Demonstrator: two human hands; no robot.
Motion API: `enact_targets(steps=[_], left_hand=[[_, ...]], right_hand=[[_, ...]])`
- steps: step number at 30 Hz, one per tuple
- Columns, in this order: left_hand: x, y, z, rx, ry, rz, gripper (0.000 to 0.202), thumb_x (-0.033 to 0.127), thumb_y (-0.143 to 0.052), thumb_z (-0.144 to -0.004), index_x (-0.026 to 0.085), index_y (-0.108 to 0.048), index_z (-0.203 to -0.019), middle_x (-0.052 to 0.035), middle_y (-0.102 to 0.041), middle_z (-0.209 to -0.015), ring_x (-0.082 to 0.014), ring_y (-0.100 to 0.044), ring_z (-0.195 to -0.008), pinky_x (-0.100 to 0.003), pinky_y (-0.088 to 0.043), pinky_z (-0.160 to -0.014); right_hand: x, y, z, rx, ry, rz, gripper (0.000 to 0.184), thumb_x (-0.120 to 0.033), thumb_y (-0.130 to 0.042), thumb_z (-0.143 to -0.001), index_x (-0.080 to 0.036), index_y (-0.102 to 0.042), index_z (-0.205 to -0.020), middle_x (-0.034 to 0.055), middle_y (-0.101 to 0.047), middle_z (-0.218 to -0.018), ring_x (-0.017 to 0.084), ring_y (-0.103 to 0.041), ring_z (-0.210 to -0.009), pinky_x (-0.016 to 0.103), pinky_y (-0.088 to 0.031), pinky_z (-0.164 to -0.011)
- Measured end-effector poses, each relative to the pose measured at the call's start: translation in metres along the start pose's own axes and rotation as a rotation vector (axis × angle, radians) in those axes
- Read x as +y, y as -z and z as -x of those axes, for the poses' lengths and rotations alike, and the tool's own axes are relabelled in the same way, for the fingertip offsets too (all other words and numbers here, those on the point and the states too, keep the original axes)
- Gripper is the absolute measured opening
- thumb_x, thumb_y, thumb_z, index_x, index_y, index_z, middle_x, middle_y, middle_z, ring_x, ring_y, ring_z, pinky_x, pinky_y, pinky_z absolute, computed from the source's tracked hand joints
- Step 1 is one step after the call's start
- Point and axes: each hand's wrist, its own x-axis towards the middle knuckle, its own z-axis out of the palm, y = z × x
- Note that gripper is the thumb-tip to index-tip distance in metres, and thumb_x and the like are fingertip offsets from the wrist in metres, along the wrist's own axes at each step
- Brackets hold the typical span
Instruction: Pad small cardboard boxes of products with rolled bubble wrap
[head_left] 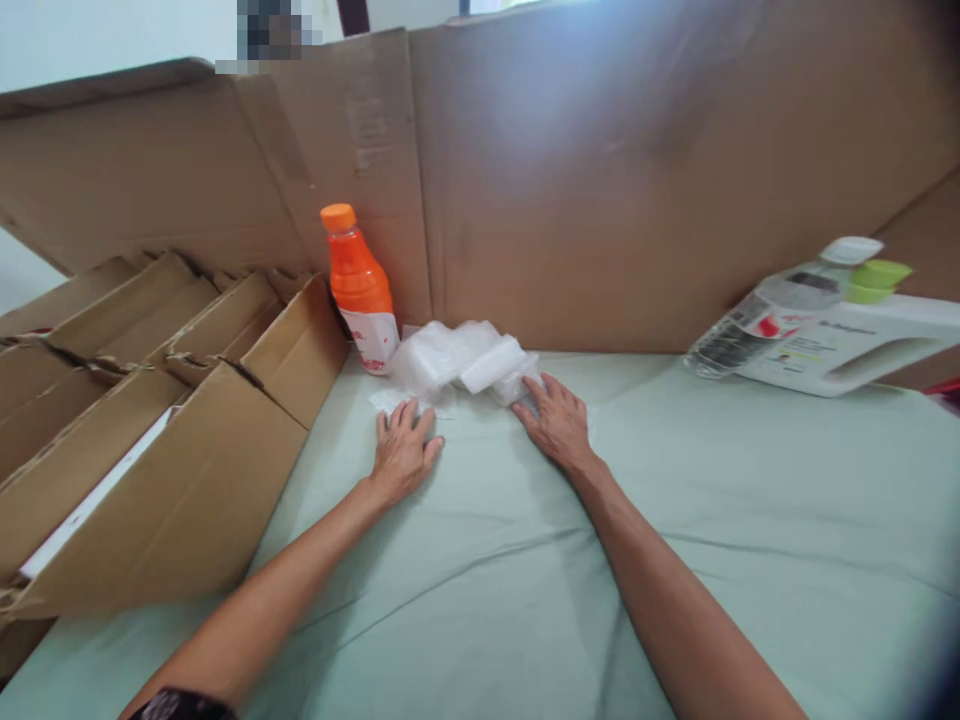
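A crumpled heap of clear and white plastic bags (457,358) lies on the pale green cloth (480,560), against the cardboard wall. My left hand (403,450) rests palm down with fingers spread at the heap's near left edge, fingertips by a thin film. On the right side, my right hand (556,425) lies with its fingers apart, its fingertips touching the clear plastic. Neither hand grips anything. Just behind the heap on the left stands an orange bottle (360,275) with an orange cap and a white label.
A divided cardboard box (202,480) fills the left side, with a white flat item (105,490) in one slot. Tall cardboard (600,200) closes off the back. To the right, a clear bottle (780,310) leans by a white jug (840,350) with a green cap.
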Motion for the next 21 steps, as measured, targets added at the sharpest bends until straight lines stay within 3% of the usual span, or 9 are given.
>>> enact_targets(steps=[3, 5, 9, 13, 15, 17, 19, 21], left_hand=[[0.004, 0.005, -0.002, 0.022, 0.052, 0.016, 0.049, 0.037, -0.048, -0.097, 0.018, -0.051, -0.142, -0.0205, -0.036, -0.159, -0.0356, -0.034, -0.146, -0.063, -0.022, -0.118], [0.002, 0.007, 0.022, 0.028, 0.056, 0.056, 0.050, 0.037, -0.050, -0.096, 0.017, -0.051, -0.142, -0.0203, -0.033, -0.160, -0.0350, -0.033, -0.147, -0.063, -0.022, -0.119], [-0.010, 0.001, 0.116, 0.025, -0.062, 0.182, 0.051, 0.034, -0.053, -0.094, 0.020, -0.052, -0.143, -0.0166, -0.042, -0.157, -0.0334, -0.033, -0.149, -0.061, -0.023, -0.122], [-0.043, -0.008, 0.222, 0.142, -0.272, 0.282, 0.052, 0.028, -0.062, -0.086, 0.026, -0.057, -0.138, -0.0129, -0.052, -0.151, -0.0313, -0.046, -0.142, -0.054, -0.040, -0.117], [-0.068, -0.006, 0.261, 0.290, -0.135, 0.335, 0.042, 0.027, -0.061, -0.087, 0.029, -0.065, -0.129, -0.0114, -0.063, -0.139, -0.0296, -0.058, -0.131, -0.047, -0.051, -0.109], [-0.095, 0.003, 0.283, 0.447, 0.182, 0.408, 0.033, 0.030, -0.058, -0.089, 0.028, -0.070, -0.120, -0.0110, -0.069, -0.128, -0.0279, -0.066, -0.119, -0.042, -0.058, -0.098], [-0.118, 0.015, 0.290, 0.561, 0.478, 0.490, 0.032, 0.035, -0.056, -0.089, 0.026, -0.069, -0.118, -0.0112, -0.069, -0.122, -0.0279, -0.069, -0.112, -0.040, -0.061, -0.091], [-0.131, 0.028, 0.283, 0.638, 0.617, 0.560, 0.038, 0.040, -0.057, -0.088, 0.023, -0.066, -0.120, -0.0118, -0.068, -0.121, -0.0290, -0.068, -0.112, -0.042, -0.061, -0.090]], right_hand=[[0.003, -0.005, -0.002, 0.061, -0.007, 0.002, 0.053, -0.046, -0.049, -0.095, -0.020, -0.055, -0.140, 0.0177, -0.051, -0.146, 0.033, -0.051, -0.128, 0.047, -0.042, -0.101], [0.005, -0.007, -0.004, 0.148, -0.012, -0.014, 0.054, -0.047, -0.051, -0.092, -0.018, -0.057, -0.137, 0.0197, -0.051, -0.145, 0.035, -0.051, -0.127, 0.050, -0.043, -0.100], [0.009, -0.003, -0.001, 0.308, -0.023, -0.084, 0.051, -0.044, -0.050, -0.089, -0.015, -0.061, -0.129, 0.0213, -0.050, -0.145, 0.039, -0.048, -0.130, 0.057, -0.040, -0.102], [-0.007, 0.015, 0.014, 0.434, -0.047, -0.165, 0.045, -0.042, -0.045, -0.092, -0.018, -0.064, -0.125, 0.0215, -0.048, -0.147, 0.042, -0.047, -0.132, 0.065, -0.036, -0.104], [-0.033, 0.027, 0.023, 0.442, 0.049, -0.238, 0.041, -0.042, -0.045, -0.093, -0.020, -0.065, -0.120, 0.0198, -0.053, -0.143, 0.041, -0.051, -0.130, 0.063, -0.038, -0.105], [-0.076, 0.040, 0.031, 0.371, 0.211, -0.352, 0.038, -0.040, -0.048, -0.093, -0.021, -0.063, -0.121, 0.0175, -0.059, -0.136, 0.036, -0.056, -0.126, 0.057, -0.045, -0.102], [-0.133, 0.056, 0.034, 0.251, 0.379, -0.485, 0.038, -0.035, -0.049, -0.094, -0.023, -0.058, -0.129, 0.0143, -0.063, -0.131, 0.031, -0.062, -0.119, 0.049, -0.053, -0.094], [-0.199, 0.073, 0.032, 0.156, 0.545, -0.570, 0.044, -0.027, -0.046, -0.095, -0.026, -0.050, -0.139, 0.0121, -0.061, -0.135, 0.026, -0.065, -0.112, 0.042, -0.057, -0.086]])
